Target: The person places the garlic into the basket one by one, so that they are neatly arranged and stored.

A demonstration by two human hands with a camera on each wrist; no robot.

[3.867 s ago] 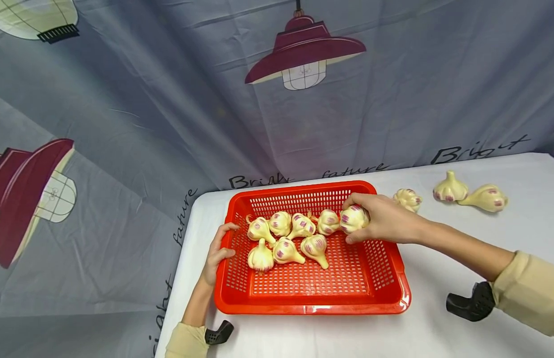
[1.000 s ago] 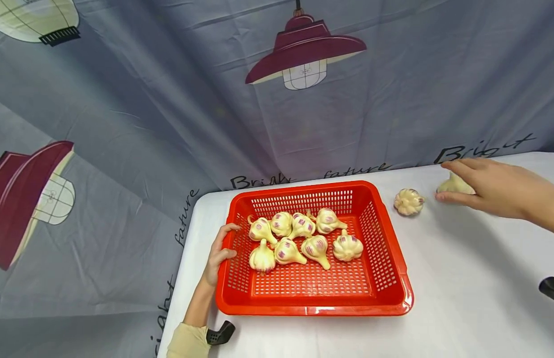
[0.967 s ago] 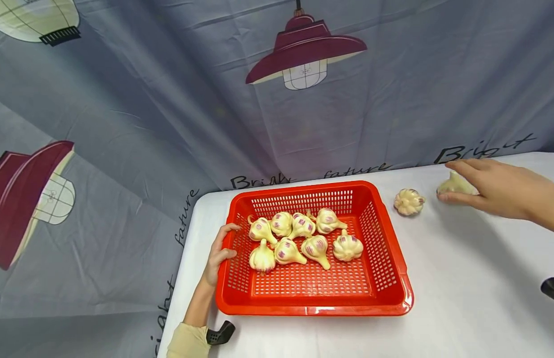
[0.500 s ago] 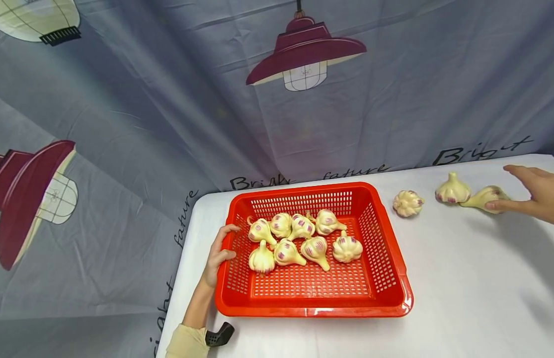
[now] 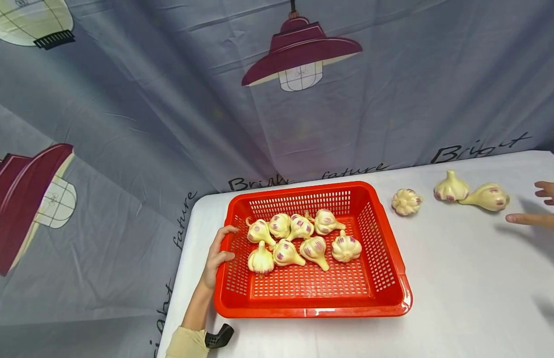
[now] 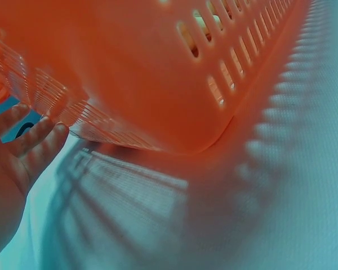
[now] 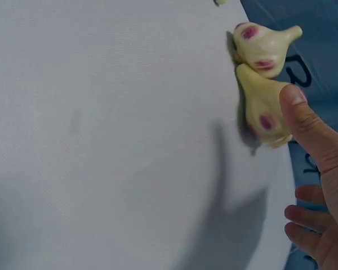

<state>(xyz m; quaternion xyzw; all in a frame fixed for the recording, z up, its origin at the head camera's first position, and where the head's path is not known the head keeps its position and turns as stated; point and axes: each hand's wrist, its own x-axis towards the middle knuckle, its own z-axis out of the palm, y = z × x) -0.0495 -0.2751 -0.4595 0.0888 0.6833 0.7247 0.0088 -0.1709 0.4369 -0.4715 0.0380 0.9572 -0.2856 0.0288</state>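
My left hand (image 5: 217,258) holds the left rim of a red plastic basket (image 5: 312,312), with thumb and fingertips over the edge; the left wrist view has its other fingers against the outer wall (image 6: 118,73). Several purple-streaked garlic bulbs lie inside, among them one at the right of the front row (image 5: 346,247). At the right edge of the head view, my right hand (image 5: 545,206) hovers, fingers spread, holding nothing. Nearest to it is a garlic bulb lying on its side (image 5: 489,197), touching an upright garlic bulb (image 5: 451,187). In the right wrist view the thumb (image 7: 304,118) overlaps the lying bulb.
Another garlic bulb (image 5: 407,202) sits on the white tabletop (image 5: 464,278) just right of the basket. A grey curtain (image 5: 205,124) printed with lamps hangs behind and to the left. Black devices are strapped at the wrists, such as the left one (image 5: 219,336).
The garlic bulb formerly in my right hand now lies in the basket's front row. That hand has let go and moved right, past the bulbs on the table. My left hand stays put.
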